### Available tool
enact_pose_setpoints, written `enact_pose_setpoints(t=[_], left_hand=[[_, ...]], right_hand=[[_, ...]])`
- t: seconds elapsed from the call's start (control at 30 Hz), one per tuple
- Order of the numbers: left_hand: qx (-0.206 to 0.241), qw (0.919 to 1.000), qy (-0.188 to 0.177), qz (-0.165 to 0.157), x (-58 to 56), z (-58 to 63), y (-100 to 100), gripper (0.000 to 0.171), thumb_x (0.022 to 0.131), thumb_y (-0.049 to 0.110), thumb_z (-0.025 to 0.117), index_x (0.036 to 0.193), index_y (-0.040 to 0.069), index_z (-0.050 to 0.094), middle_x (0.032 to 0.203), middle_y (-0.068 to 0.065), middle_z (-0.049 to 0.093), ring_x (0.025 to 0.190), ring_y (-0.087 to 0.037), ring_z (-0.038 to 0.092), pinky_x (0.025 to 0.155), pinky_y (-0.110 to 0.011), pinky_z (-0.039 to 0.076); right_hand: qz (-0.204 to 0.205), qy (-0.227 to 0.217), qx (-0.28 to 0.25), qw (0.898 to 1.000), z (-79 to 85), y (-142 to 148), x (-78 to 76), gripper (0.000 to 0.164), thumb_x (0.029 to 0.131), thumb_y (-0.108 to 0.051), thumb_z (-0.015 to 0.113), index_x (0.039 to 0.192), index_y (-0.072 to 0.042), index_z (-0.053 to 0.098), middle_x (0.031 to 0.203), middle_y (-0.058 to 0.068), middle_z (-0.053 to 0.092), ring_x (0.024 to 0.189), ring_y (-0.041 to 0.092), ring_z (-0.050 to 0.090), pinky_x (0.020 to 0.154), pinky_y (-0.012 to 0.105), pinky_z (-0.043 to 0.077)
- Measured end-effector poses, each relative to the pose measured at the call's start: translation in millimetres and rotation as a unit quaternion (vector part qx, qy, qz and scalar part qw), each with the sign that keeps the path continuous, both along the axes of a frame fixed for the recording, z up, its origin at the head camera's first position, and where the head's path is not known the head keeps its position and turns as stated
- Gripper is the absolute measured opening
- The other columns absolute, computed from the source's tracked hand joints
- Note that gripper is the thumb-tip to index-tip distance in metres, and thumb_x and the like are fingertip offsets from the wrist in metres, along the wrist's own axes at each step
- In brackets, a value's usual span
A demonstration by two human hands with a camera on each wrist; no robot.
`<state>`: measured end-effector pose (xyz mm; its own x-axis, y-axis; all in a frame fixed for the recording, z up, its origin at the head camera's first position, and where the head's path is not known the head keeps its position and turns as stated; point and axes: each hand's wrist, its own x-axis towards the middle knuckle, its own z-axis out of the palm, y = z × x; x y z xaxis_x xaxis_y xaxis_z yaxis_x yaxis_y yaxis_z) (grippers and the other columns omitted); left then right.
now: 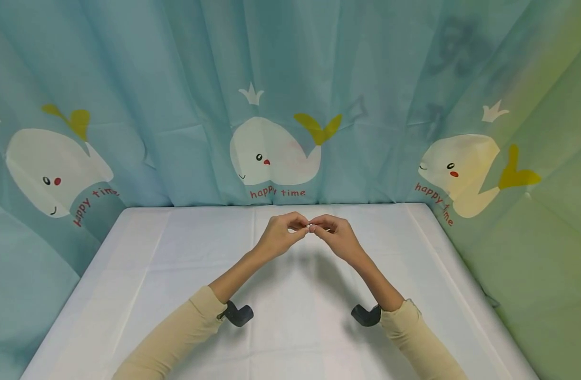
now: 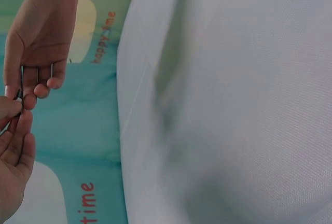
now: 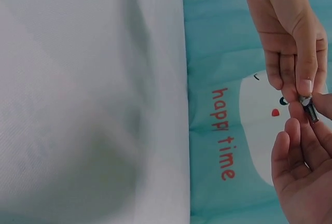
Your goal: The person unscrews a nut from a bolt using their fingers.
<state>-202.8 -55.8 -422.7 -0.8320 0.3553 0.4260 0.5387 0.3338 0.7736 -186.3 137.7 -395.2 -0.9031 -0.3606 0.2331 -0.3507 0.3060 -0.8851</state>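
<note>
Both hands meet fingertip to fingertip above the far half of the table, around a small metal bolt (image 3: 312, 113). A shiny head and a dark threaded shank show on it in the right wrist view. My left hand (image 1: 280, 235) pinches the head end between thumb and fingers. Thumb and fingertips of my right hand (image 1: 340, 238) grip the threaded shank from the other side. From the head, only a tiny bright bit of the bolt shows between the fingertips. In the left wrist view the fingers hide most of it.
A white cloth covers the table (image 1: 290, 327), with shadows of the arms on it. Behind and beside it hangs a blue-green curtain (image 1: 186, 158) with whale prints. Dark wrist-camera mounts (image 1: 240, 315) stick out at both sleeve cuffs (image 1: 207, 303).
</note>
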Motion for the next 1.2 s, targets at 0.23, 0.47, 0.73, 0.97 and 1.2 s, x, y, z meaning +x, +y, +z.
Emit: enact_pose_setpoints(t=[0.23, 0.47, 0.73, 0.97, 1.2], left_hand=[[0.002, 1.0000, -0.003, -0.002, -0.7, -2.6, -1.5, 0.006, 0.091, 0.006, 0.073, 0.097, 0.005, 0.072, 0.093, -0.003, 0.073, 0.086, -0.014, 0.071, 0.078, -0.026, 0.056], [-0.001, 1.0000, -0.007, 0.000, 0.7, -3.9, -3.1, 0.007, 0.092, 0.007, 0.073, 0.098, 0.006, 0.072, 0.093, -0.002, 0.073, 0.086, -0.015, 0.071, 0.078, -0.026, 0.056], [0.000, 1.0000, -0.009, -0.002, 1.4, -4.2, -4.2, 0.008, 0.092, 0.007, 0.073, 0.099, 0.005, 0.072, 0.094, -0.003, 0.073, 0.086, -0.015, 0.071, 0.079, -0.027, 0.056], [-0.003, 0.9999, -0.011, 0.002, 0.9, -6.1, -4.6, 0.008, 0.092, 0.005, 0.072, 0.100, 0.004, 0.074, 0.093, -0.004, 0.073, 0.086, -0.015, 0.071, 0.078, -0.026, 0.056], [0.002, 1.0000, -0.004, 0.008, 0.1, -9.7, -4.5, 0.008, 0.091, 0.005, 0.073, 0.099, 0.004, 0.074, 0.093, -0.003, 0.073, 0.085, -0.016, 0.071, 0.076, -0.027, 0.057]], right_hand=[[0.013, -0.021, -0.028, 0.999, -3.6, 1.0, -4.2, 0.018, 0.099, -0.004, 0.062, 0.111, 0.007, 0.070, 0.104, 0.017, 0.071, 0.088, 0.017, 0.066, 0.080, 0.038, 0.055], [0.015, -0.039, -0.034, 0.999, -5.8, 0.4, -5.2, 0.018, 0.099, -0.004, 0.062, 0.111, 0.006, 0.070, 0.104, 0.015, 0.071, 0.089, 0.018, 0.065, 0.082, 0.040, 0.054], [0.023, -0.037, -0.039, 0.998, -7.1, 0.6, -5.1, 0.018, 0.098, -0.004, 0.063, 0.111, 0.006, 0.069, 0.105, 0.016, 0.071, 0.092, 0.028, 0.066, 0.082, 0.043, 0.054], [0.019, -0.026, -0.037, 0.999, -8.7, -0.6, -4.3, 0.017, 0.096, -0.001, 0.065, 0.110, 0.007, 0.068, 0.105, 0.017, 0.069, 0.094, 0.033, 0.065, 0.081, 0.039, 0.054], [0.008, -0.015, -0.040, 0.999, -8.9, -4.8, -3.7, 0.014, 0.092, 0.006, 0.067, 0.106, 0.007, 0.067, 0.101, 0.017, 0.067, 0.087, 0.031, 0.063, 0.079, 0.029, 0.053]])
